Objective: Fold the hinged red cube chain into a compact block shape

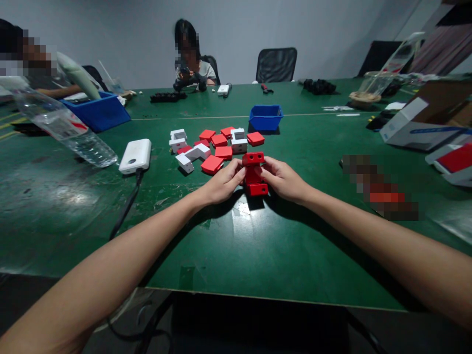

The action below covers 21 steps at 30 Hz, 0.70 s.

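Observation:
Between both hands is a red U-shaped bracket (253, 173) with round holes in its upper and lower flanges, held just above the table. My left hand (227, 181) pinches its left side with thumb and fingers. On the right side, my right hand (282, 178) grips it the same way, the thumb reaching toward the middle. Just beyond lie several flat red blocks (212, 164) and several white bracket-shaped pieces (185, 162), loosely grouped. The fingertips behind the bracket are partly hidden.
A blue bin (265, 118) stands behind the pieces. To the left are a white power bank (135, 155) with a black cable, a leaning plastic bottle (70, 130) and a larger blue bin (101, 112). Cardboard boxes (409, 120) sit at right. Two people sit across the green table (236, 255).

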{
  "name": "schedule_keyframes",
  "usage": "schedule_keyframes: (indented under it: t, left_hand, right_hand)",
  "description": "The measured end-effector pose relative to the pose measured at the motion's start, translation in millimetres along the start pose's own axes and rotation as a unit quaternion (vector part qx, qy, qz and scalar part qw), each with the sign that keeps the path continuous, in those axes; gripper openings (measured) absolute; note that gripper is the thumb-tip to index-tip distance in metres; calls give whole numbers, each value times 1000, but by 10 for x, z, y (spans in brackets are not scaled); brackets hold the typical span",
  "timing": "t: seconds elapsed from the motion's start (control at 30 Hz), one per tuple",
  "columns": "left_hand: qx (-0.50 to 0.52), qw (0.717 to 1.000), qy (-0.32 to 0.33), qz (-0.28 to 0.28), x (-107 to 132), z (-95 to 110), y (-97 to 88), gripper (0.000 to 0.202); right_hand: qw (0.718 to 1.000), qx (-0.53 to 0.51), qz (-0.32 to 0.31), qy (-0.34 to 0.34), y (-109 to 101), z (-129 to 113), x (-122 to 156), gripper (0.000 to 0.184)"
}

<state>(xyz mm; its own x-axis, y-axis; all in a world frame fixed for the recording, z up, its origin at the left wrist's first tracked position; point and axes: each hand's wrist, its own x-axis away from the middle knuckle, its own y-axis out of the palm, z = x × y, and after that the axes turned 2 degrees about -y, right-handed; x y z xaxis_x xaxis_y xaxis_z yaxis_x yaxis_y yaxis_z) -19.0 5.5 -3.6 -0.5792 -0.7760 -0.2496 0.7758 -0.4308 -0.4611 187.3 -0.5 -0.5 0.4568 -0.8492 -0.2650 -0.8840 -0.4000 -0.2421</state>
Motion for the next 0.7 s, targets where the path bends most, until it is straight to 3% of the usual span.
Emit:
schedule_keyframes:
  t: [0.2,0.37,0.47,0.6,0.7]
  left_hand:
    - [-15,1000,-24,0,3,40,20,45]
    - [37,998,-52,23,10,49,39,58]
    - [24,999,-40,28,19,71,19,66]
    - [-20,999,26,16,30,115,-7,56]
    - [-31,997,16,72,21,113,10,55]
  right_hand:
    - [991,-118,29,59,-45,-3,-26,34]
    - [974,-196,29,111,-85,-81,-19,34]
    - [969,-200,3,145,-89,-121,-5,32]
    - [974,-166,5,155,-84,-110,5,30]
    - [974,-164,33,153,-82,-87,-10,36]
